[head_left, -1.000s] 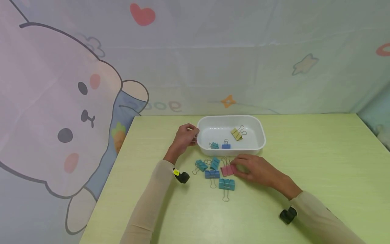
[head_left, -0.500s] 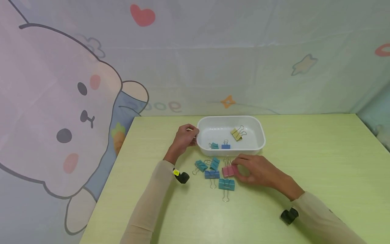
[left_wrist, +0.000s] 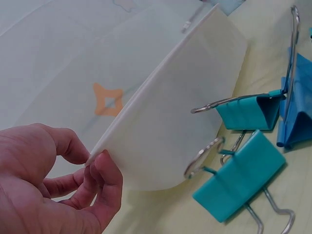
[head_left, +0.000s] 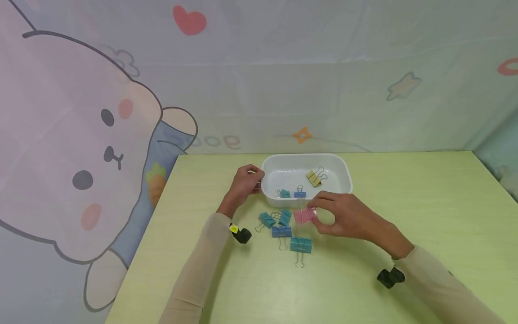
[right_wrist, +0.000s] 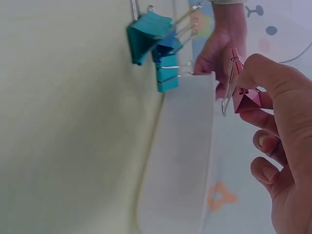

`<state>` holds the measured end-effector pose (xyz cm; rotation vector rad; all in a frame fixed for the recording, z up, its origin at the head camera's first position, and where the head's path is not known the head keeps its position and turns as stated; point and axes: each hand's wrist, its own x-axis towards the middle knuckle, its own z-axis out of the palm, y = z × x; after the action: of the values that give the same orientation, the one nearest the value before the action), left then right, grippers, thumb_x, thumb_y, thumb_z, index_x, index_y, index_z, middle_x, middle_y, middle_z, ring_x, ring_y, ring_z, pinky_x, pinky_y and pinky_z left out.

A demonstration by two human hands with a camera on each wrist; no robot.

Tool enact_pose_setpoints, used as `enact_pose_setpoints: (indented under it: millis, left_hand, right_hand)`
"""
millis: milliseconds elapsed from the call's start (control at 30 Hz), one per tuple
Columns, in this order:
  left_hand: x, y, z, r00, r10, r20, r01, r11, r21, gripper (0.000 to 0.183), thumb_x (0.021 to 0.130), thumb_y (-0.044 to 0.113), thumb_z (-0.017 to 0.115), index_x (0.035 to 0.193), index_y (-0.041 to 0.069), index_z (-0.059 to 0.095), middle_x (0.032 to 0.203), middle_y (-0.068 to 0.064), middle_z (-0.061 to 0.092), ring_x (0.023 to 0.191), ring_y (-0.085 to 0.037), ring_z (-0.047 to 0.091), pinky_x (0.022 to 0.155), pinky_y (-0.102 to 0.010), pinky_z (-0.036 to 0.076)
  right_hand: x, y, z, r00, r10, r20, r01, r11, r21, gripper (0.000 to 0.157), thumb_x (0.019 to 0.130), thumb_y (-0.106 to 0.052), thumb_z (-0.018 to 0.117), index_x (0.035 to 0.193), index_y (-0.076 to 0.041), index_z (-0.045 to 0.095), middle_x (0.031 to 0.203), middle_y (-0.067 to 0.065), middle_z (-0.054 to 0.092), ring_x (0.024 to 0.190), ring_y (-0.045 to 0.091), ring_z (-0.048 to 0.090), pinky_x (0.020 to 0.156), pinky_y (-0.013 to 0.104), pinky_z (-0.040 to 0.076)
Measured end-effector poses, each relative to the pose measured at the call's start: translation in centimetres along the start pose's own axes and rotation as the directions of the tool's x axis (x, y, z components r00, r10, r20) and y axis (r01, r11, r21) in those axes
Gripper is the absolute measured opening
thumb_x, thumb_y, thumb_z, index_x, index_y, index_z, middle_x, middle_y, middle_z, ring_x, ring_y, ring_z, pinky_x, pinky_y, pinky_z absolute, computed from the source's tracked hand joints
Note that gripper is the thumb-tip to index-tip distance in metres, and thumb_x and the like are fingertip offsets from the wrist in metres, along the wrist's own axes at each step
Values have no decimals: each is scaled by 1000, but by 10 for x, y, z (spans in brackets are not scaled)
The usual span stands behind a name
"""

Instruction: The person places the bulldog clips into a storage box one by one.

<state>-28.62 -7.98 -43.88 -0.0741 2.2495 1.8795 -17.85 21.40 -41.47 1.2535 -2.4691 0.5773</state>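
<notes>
Right hand has a pink clip pinched by one end between thumb and finger, just in front of the white tray. Left hand is clamped on the tray's edge. That hold looks off-center, so the clip could probably twist loose, or snag the tray if carried too low. Pale yellow-green counter, cartoon backdrop right behind it.

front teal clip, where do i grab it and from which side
Probably the body's right end, pinched by the right hand coming from the right, once rid of the pink clip. The front teal clip lies crosswise with no other clip off that end; the blue clip crowds its far left corner, and a wire handle points toward the person.
</notes>
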Motion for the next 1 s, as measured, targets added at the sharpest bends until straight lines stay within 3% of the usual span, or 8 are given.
enact_pose_setpoints:
  millis: [167,333,800,1000]
  left_hand:
    - [0,1,0,1000,-2,3,2,1000,-8,23,98,15,61,115,0,61,102,-19,64,82,-28,67,65,-26,59]
    - [1,1,0,1000,1,3,-1,1000,-11,22,97,14,61,114,0,61,96,-14,63,76,-21,66,67,-27,60]
    - [2,0,2,1000,8,11,-8,1000,-8,22,97,15,61,114,1,61,96,-14,62,73,-18,64,66,-28,59]
    - [2,0,2,1000,15,10,-15,1000,-13,21,97,14,60,113,0,61,97,-16,63,73,-19,65,65,-27,59]
  right_hand:
    - [10,6,-15,999,-19,-26,19,1000,-24,27,82,-22,80,108,-14,74,105,-4,71,83,9,69,68,27,58]
    - [19,17,-26,998,-18,-52,16,999,-44,29,81,-18,81,108,-11,74,105,-2,71,89,12,69,69,31,59]
    - [35,46,-46,988,43,-148,-55,995,-81,30,81,-16,83,108,-7,74,98,2,71,75,13,60,61,34,52]
    - [37,56,-50,981,62,-182,-77,994,-78,31,80,-13,84,108,-5,74,99,4,73,77,16,61,63,36,53]
